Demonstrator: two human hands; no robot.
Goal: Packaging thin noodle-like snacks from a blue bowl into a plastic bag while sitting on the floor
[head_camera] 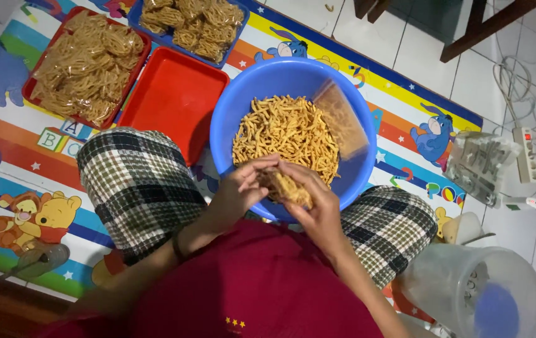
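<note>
White floor tiles were partly covered by a cartoon mat (pixel 24 156). Above the near rim of the blue basin (pixel 230 106), a clear snack bag (pixel 290 186) was clamped between left hand (pixel 239 191) and right hand (pixel 318 206). Light, slippery, brittle contents judged; best gripped at its mouth.

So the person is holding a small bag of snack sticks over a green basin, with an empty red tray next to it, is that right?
Not quite: the head view shows the basin is blue, not green. The rest stands: both hands, left and right, hold a small bag of snack sticks over it, and an empty red tray lies beside it.
</note>
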